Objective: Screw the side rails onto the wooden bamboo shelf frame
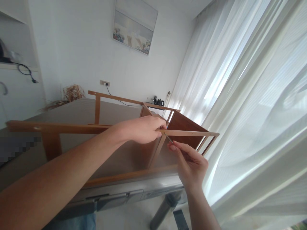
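A wooden frame with brown panels lies on its side, its long upper rail (189, 133) running across in front of me. My left hand (147, 129) reaches over and grips this rail near the middle, thumb on the near side. In my right hand (190, 161), thumb and fingertips pinch a thin metal rod (169, 138). The rod's far tip meets the rail just right of my left thumb, above an upright strip (157, 150). Whether it is a hex key or a long bolt does not show. Small holes dot the rail.
The frame rests on a grey-topped table (112, 110). White curtains (242, 127) hang close on the right. Behind are a dark coffee pot (160, 102), a wall socket (105, 83) with a plugged cable and a straw-coloured bundle (74, 92). A table leg (163, 210) stands below.
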Demonstrator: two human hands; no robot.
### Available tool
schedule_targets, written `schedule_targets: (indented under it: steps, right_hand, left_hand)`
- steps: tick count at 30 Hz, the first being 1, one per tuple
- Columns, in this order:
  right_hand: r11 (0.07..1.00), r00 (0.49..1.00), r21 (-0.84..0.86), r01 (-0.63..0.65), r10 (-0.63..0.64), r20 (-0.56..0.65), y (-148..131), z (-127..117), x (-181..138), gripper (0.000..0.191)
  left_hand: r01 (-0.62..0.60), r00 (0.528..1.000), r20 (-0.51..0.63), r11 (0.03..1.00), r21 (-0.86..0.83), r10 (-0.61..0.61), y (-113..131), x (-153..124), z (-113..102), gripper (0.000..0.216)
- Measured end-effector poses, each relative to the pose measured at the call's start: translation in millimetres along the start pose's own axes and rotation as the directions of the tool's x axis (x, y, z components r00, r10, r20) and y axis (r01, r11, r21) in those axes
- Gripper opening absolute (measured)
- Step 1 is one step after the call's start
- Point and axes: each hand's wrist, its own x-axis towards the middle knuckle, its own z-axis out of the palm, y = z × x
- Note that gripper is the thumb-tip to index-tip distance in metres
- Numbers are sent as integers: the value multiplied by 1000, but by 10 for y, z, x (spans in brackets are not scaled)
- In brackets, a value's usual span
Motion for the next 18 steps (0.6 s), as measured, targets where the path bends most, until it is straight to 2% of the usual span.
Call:
schedule_targets:
  steps: [4, 7, 12, 18]
  right_hand:
    - [987, 994, -123, 106, -104, 23, -42, -63, 50, 11]
    - [984, 996, -156, 85, -78, 50, -75, -85, 57, 14]
    - [994, 999, -106, 17, -13, 35, -91, -56, 25, 20]
    - [997, 999, -79, -8, 11, 31, -87, -29, -1, 19]
  left_hand:
    - [11, 1000, 9, 1000, 11, -11, 9, 6, -6, 23]
    - [14, 1000, 12, 1000, 8, -14, 13, 9, -9, 23]
    - [17, 1000, 8, 1000, 5, -17, 18, 4, -13, 24]
    - [9, 1000, 4, 1000, 17, -10, 29, -1, -11, 24]
